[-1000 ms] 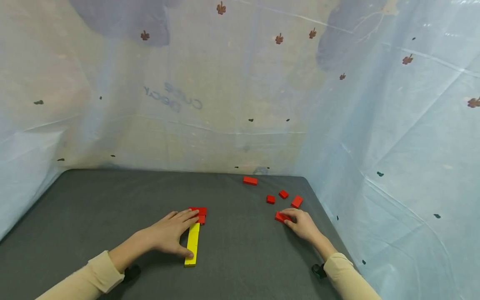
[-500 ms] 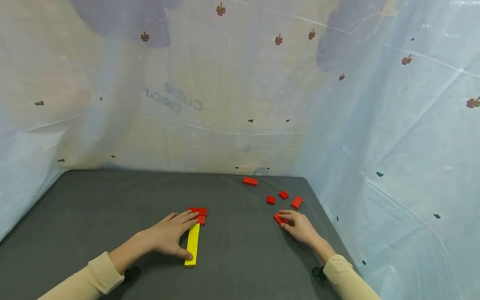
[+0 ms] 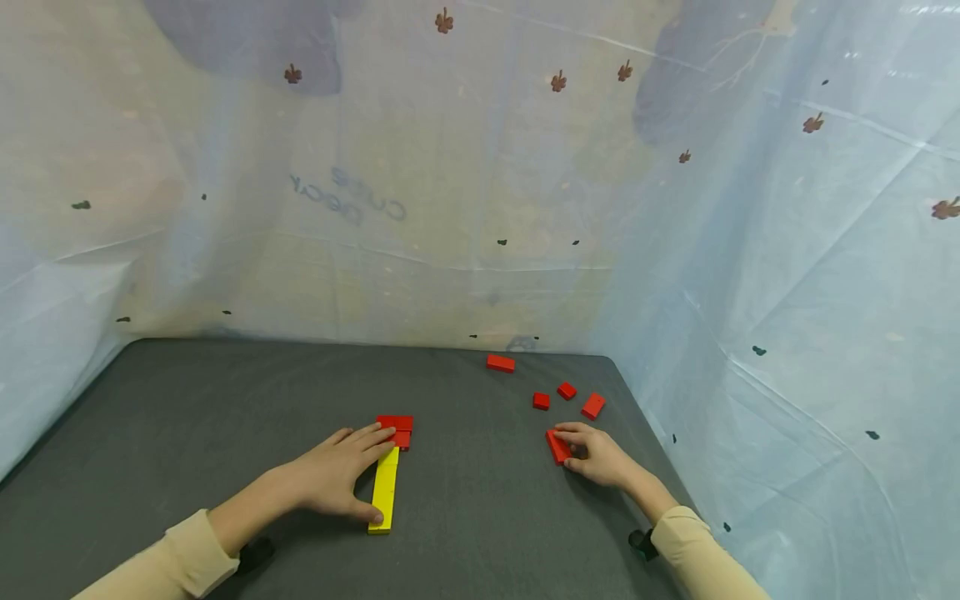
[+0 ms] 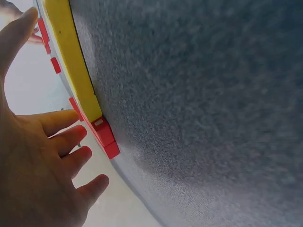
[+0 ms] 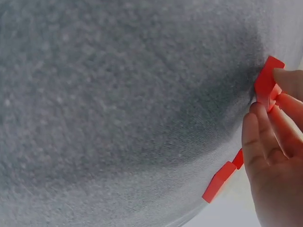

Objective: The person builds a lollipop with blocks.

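My left hand (image 3: 333,477) lies spread over a yellow bar (image 3: 385,487) and the red blocks (image 3: 403,422) joined at its far end. Its thumb is at the bar's near end, and its fingertips reach the red pieces. In the left wrist view the yellow bar (image 4: 71,56) meets the red blocks (image 4: 105,135) end to end. On the right, my right hand (image 3: 600,457) pinches a red block (image 3: 557,447) between thumb and fingers. The right wrist view shows that red block (image 5: 267,80) tilted, with the thumb on one side.
Beyond the right hand lie loose red blocks: two small ones (image 3: 541,401) (image 3: 567,391), a longer one (image 3: 593,406) and another (image 3: 501,363) near the back edge. The dark grey table (image 3: 247,400) ends at a pale plastic sheet (image 3: 420,283) behind and at right.
The red block in my right hand has turned, its long side now pointing more toward me, and has shifted slightly left and nearer. My left hand has hardly moved.
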`<state>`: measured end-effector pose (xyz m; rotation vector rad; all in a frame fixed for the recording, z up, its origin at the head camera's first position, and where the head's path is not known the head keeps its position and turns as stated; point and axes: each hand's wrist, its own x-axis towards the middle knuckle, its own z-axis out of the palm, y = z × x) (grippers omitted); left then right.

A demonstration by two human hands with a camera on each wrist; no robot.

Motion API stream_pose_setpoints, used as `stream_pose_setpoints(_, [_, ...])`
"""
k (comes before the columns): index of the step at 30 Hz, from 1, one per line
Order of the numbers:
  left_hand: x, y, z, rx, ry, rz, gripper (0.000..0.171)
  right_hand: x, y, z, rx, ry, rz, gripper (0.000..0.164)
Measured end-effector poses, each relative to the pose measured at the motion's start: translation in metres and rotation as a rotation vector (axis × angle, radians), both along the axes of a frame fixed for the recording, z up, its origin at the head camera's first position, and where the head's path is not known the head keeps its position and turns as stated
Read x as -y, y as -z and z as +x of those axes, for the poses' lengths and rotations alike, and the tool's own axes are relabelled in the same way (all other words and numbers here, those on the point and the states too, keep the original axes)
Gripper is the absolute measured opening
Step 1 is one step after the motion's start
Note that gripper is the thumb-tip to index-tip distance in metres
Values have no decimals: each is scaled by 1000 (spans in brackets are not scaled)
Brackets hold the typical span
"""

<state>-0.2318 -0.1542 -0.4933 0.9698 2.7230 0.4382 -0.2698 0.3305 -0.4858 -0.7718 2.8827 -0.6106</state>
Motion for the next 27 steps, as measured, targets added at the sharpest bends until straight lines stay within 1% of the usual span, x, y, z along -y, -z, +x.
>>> stream_pose_setpoints(3, [2,1,5,-10,8,7,113,0,-1,-2,-8,-10,0,47])
stream_pose_setpoints(6, [3,0,11,-16,11,14,111,1,-1,-3,-3,-2,-25,46])
stream_pose_setpoints(11, [4,-1,18,2,-4,-5,110,8,2,-5,-31,19,-61,44])
stream_pose_setpoints(14, [4,0,21,15,-14,-20,110,15,3,-6,-43,26,-100,44])
stream_pose_setpoints(21, [5,2,23,16,-23,-23,109,44,2,-13,-33,43,-213,45])
stream_pose_setpoints(27, [5,1,22,13,-24,-13,108,78,-4,-23,-65,20,-246,42])
